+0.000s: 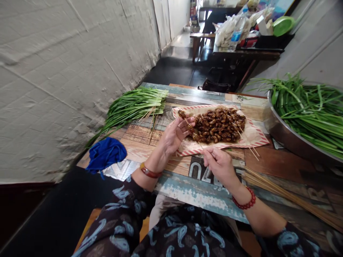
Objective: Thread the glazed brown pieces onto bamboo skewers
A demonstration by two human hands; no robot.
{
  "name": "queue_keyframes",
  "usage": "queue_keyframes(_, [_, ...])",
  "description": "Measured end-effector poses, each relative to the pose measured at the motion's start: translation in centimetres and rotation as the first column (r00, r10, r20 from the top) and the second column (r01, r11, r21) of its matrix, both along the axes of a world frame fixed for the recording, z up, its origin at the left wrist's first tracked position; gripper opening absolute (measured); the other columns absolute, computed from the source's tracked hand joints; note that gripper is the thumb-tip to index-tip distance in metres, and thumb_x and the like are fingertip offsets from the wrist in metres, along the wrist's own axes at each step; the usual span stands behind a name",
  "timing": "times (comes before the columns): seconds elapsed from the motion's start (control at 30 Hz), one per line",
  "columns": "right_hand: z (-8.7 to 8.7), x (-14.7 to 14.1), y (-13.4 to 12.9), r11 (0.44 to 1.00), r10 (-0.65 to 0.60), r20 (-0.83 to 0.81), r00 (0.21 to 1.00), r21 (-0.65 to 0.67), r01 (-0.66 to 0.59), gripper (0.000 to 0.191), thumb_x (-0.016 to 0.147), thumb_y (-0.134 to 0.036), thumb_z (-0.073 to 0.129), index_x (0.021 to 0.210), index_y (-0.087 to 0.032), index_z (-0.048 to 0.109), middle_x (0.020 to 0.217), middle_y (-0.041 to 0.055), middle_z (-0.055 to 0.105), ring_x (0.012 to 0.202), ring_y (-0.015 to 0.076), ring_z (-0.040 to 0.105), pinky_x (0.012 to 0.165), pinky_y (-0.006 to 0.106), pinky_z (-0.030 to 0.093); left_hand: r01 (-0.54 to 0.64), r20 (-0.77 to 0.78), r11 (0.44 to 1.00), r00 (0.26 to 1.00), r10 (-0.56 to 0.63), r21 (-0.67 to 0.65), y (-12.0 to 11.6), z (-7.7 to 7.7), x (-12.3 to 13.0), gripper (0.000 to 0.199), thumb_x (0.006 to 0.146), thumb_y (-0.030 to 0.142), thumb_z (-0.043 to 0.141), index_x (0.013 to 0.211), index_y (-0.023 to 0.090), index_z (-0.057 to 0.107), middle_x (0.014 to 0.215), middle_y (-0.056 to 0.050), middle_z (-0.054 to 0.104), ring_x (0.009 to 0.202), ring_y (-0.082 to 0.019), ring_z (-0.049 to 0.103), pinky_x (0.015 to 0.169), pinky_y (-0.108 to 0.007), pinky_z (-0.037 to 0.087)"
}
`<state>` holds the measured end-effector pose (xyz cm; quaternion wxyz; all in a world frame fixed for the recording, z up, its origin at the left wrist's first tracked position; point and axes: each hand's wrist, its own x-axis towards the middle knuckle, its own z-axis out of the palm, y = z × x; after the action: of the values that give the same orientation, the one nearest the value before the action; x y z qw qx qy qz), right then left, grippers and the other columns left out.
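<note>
The thin pale wooden skewer threaded with glossy brown pieces (pixel 196 137) is above the near-left corner of the pale paper sheet with red-striped edges (pixel 253 132). It is part loaded, its lower shaft bare; a large heap of loose glossy brown pieces (pixel 219 125) remains. Its long axis slants, the loaded tip pointing toward the bench's far-left side, the bare end toward the near edge.

The left hand (pixel 173 135) has its fingers closed about the loaded stretch; the right hand (pixel 219 165) has its fingers clamped on the bare end. Two more slim wooden skewers (pixel 248 145) reach over the paper's right part; whether they carry pieces, I cannot tell. A bundle of bare wooden skewers (pixel 284 194) lies along the right part of the multicoloured plank-patterned bench (pixel 193 200). Toward its far-left corner, several thin sticks (pixel 153 130) lie against long green leaves (pixel 128 107).
</note>
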<state>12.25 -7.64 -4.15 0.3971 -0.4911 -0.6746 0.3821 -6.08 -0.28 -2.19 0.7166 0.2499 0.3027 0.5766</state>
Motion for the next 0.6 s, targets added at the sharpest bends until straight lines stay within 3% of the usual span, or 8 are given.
queue_keyframes(0.33, [-0.43,-0.08,-0.18,1.000,0.015,0.020,1.000,-0.013,-0.014,0.029,0.095,-0.039,0.049,0.076,-0.021,0.059,0.053,-0.0045,0.056,0.043,0.0094,0.049,0.046,0.022,0.038,-0.118,-0.006,0.991,0.993,0.119,0.066,0.38,0.48,-0.97,0.018,0.079,0.034,0.073,0.087,0.020,0.067,0.090,-0.001,0.072,0.090,-0.016,0.065,0.090,-0.034,0.045])
queue_keyframes(0.6, [-0.41,0.02,-0.05,1.000,0.002,0.012,1.000,-0.004,-0.002,0.027,0.096,-0.035,0.049,0.075,-0.021,0.058,0.054,-0.0046,0.056,0.045,0.0097,0.049,0.049,0.022,0.038,-0.110,-0.038,0.992,0.993,0.113,0.065,0.29,0.04,-0.23,0.016,0.080,0.033,0.070,0.083,0.018,0.066,0.087,-0.002,0.072,0.090,-0.017,0.066,0.089,-0.034,0.046])
